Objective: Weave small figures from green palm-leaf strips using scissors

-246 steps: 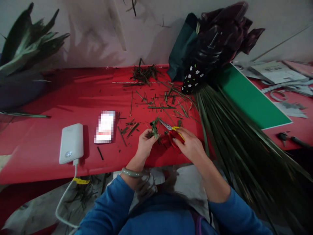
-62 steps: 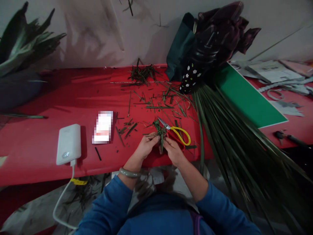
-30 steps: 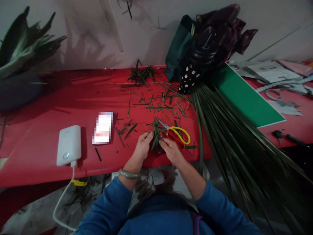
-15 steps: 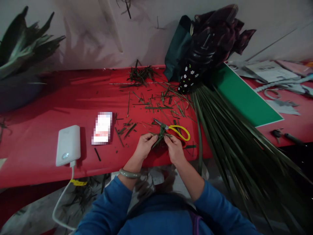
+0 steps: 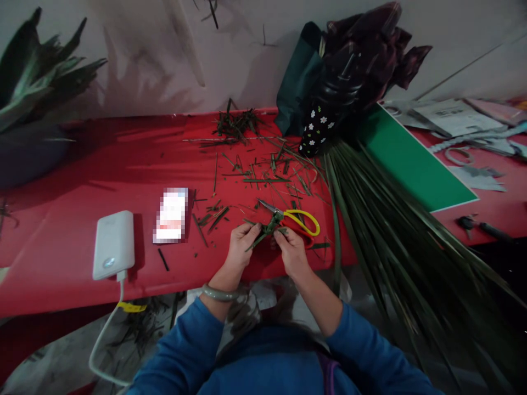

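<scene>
Between my two hands is a small folded piece of green leaf strips (image 5: 272, 224), held above the front of the red table. My left hand (image 5: 242, 247) pinches its left strips between thumb and fingers. On the other side, my right hand (image 5: 291, 249) pinches a strip end at its lower right. Just behind the piece lie scissors (image 5: 302, 218) with one yellow and one red handle, their blades pointing left and partly hidden by the leaf. Cut leaf scraps (image 5: 216, 218) are scattered around. A bundle of long green leaves (image 5: 379, 230) hangs over the table edge at right.
A phone (image 5: 171, 215) and a white power bank (image 5: 114, 244) with a cable lie at left on the red table (image 5: 102, 197). Behind stand a dark green bag (image 5: 298, 82) and a scrap heap (image 5: 236, 123). A green board (image 5: 415, 159) and keys (image 5: 467, 223) are at right.
My left hand has shifted slightly left, drawing a strip out toward the lower left. More of the folded leaf piece shows between my hands. The scissors stay in place.
</scene>
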Demonstrator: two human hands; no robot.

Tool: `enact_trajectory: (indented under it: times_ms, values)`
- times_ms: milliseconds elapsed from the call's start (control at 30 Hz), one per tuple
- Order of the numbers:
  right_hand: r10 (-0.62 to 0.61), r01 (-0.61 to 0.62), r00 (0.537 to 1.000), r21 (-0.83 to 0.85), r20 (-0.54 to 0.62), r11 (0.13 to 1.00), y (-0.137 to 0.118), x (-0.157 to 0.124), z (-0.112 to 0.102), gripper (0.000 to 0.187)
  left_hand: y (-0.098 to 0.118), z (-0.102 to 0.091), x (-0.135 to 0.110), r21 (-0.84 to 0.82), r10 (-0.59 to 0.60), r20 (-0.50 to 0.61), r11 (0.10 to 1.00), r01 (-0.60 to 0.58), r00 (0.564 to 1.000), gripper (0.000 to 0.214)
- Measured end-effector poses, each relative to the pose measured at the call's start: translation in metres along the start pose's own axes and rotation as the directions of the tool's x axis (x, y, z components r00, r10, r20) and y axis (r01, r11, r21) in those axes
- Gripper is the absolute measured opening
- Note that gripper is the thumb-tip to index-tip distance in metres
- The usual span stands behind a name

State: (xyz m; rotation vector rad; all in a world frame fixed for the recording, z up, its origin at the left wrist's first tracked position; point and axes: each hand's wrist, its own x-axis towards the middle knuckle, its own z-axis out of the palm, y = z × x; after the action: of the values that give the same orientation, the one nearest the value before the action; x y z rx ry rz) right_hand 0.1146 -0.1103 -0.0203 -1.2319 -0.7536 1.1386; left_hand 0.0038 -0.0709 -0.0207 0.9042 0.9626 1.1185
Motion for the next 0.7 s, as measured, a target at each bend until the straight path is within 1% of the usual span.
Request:
enact_trajectory:
  times_ms: [167, 300, 400, 533, 600, 700]
  values:
    - [-0.022, 0.022, 1.0, 0.007, 0.01, 1.0, 0.0, -0.001, -0.001, 0.016, -0.001, 0.001, -0.001, 0.003, 0.016, -0.019, 1.0, -0.016, 1.0, 0.027]
    - [-0.044, 0.044, 0.999, 0.008, -0.003, 0.999, -0.002, -0.003, 0.0, 0.017, -0.002, 0.001, 0.0, 0.03, 0.03, -0.024, 0.999, -0.029, 0.999, 0.027]
    - [-0.033, 0.033, 0.999, 0.003, -0.009, 0.999, -0.002, -0.003, 0.0, 0.018, -0.003, 0.0, 0.001, 0.068, 0.028, -0.019, 0.997, -0.027, 0.999, 0.028]
    - [0.011, -0.011, 0.999, 0.013, -0.051, 1.0, 0.002, -0.001, -0.003, 0.019, 0.001, -0.002, 0.003, 0.174, -0.013, 0.085, 0.985, -0.002, 0.996, 0.028]
    - [0.011, -0.008, 0.996, 0.033, -0.084, 0.999, 0.005, 0.001, -0.005, 0.019, 0.005, -0.002, 0.002, 0.206, -0.041, 0.144, 0.979, 0.01, 0.989, 0.025]
    - [-0.004, 0.013, 0.994, 0.08, -0.11, 0.997, 0.007, 0.002, -0.005, 0.018, 0.01, -0.001, 0.001, 0.235, -0.061, 0.204, 0.972, 0.012, 0.977, 0.02]
